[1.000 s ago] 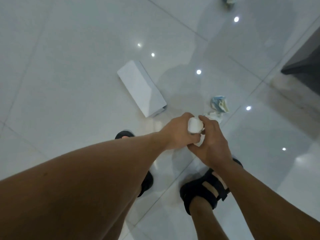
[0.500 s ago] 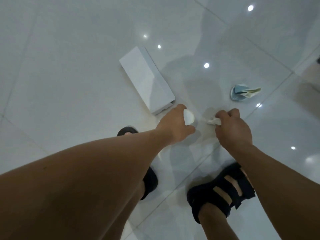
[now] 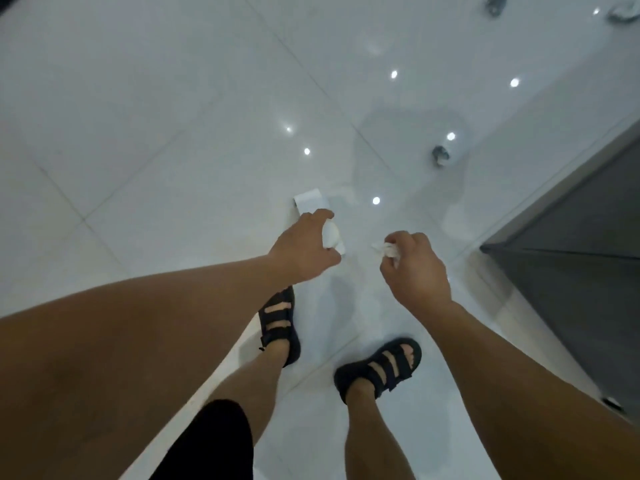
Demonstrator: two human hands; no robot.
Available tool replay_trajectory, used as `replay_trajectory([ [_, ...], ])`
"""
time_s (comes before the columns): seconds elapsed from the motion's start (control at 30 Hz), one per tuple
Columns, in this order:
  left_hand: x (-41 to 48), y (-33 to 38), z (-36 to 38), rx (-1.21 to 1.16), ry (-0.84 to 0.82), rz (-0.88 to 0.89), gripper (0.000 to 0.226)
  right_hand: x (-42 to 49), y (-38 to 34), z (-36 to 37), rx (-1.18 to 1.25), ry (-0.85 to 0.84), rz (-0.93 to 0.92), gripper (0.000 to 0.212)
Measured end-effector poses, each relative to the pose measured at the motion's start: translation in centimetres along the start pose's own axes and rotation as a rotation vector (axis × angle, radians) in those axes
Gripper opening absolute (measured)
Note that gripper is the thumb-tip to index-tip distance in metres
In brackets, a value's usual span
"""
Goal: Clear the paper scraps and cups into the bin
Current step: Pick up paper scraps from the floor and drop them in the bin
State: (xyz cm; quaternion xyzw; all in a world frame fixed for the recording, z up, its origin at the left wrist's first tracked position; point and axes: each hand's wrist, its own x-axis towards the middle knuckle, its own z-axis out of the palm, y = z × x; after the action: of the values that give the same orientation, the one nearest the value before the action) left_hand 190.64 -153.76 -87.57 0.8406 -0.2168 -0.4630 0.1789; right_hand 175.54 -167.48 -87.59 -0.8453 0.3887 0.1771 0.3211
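My left hand grips a crumpled white paper ball above the floor. My right hand pinches a small white paper scrap at its fingertips. A white box lies on the tiles just beyond my left hand, partly hidden by it. Farther off to the right a crushed cup lies on the floor. More crumpled litter sits at the top right edge. No bin is in view.
Glossy white floor tiles reflect ceiling lights. A dark grey cabinet or wall rises at the right. My two feet in black sandals stand below the hands.
I have straightened up and the view has swung round. The hands have moved apart, each keeping its paper. The white box now looks farther off and the crushed cup lies further away.
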Motion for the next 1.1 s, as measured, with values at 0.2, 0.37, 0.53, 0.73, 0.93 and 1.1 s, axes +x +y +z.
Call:
replay_trajectory([
  [0.2,-9.6,3.9,-13.2,-0.063,0.129,0.026,0.073,-4.3,-12.0,-11.2,-0.091,0.019,-0.124,0.031],
  [0.37,-18.4,6.1,-21.6,-0.086,0.235,0.041,0.073,-8.1,-21.3,-18.9,-0.166,0.042,-0.249,0.031],
  [0.53,-28.3,5.8,-26.5,-0.142,0.387,-0.021,0.074,-13.5,-28.8,-23.7,-0.244,0.046,-0.392,0.030],
  [0.73,-37.3,0.8,-32.0,-0.245,0.522,-0.119,0.072,-18.1,-39.4,-24.0,-0.341,0.030,-0.598,0.027],
  [0.93,-44.2,-9.0,-40.0,-0.332,0.676,-0.164,0.074,-20.9,-53.3,-18.8,-0.438,-0.018,-0.744,0.029],
  [1.1,-49.8,-19.1,-46.6,-0.359,0.783,-0.230,0.075,-23.8,-65.3,-12.0,-0.460,-0.037,-0.842,0.028],
])
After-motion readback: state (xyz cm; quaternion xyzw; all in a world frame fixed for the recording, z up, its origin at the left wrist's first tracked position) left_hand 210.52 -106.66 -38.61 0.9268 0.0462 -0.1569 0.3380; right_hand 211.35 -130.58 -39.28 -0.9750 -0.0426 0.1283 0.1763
